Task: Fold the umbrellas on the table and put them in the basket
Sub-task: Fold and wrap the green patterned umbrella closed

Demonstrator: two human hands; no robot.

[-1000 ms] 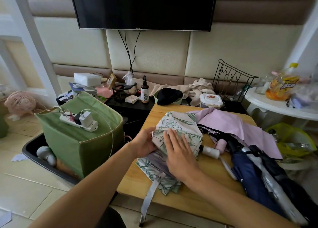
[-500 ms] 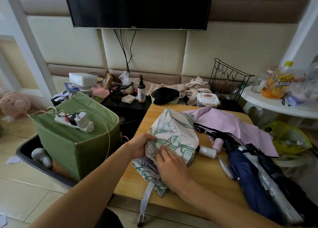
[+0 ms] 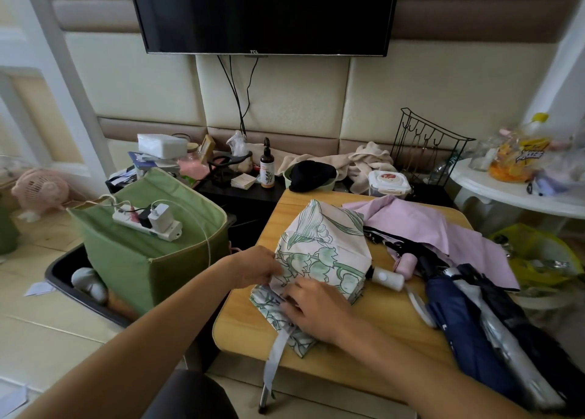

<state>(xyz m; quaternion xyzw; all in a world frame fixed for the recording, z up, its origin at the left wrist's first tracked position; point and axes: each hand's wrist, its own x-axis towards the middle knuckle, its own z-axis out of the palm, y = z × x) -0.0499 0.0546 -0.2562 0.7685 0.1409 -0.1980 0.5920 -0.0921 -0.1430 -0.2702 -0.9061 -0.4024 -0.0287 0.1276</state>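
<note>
- Nearest, a grey closure strap (image 3: 274, 360) is seen hanging off the front edge of the wooden bench (image 3: 364, 352), limp and flat
- Just beyond it, the right hand (image 3: 316, 311) is laid on the lower canopy folds of the floral umbrella (image 3: 319, 254), fingers bent and apparently pinching thin fabric near the strap's root, though the exact grip cannot be told
- Slightly farther and to the left, the left hand (image 3: 258, 268) is curled round the canopy's left edge, gripping the cloth
- The umbrella is lying directly under and ahead of both hands, its long axis running left to right, with the white rounded handle (image 3: 386, 278) pointing right; the right hand is judged nearer the strap, so wrapping would likely fall to it
- The canopy is soft, creased and half-gathered, printed in green on cream
- To the right, a pink umbrella (image 3: 443, 232) and dark navy umbrellas (image 3: 468, 330) are left unfolded, slick and crumpled
- Farther left, off the bench, the green fabric basket (image 3: 126, 254) is standing open, with a power strip (image 3: 148, 224) resting across it
</note>
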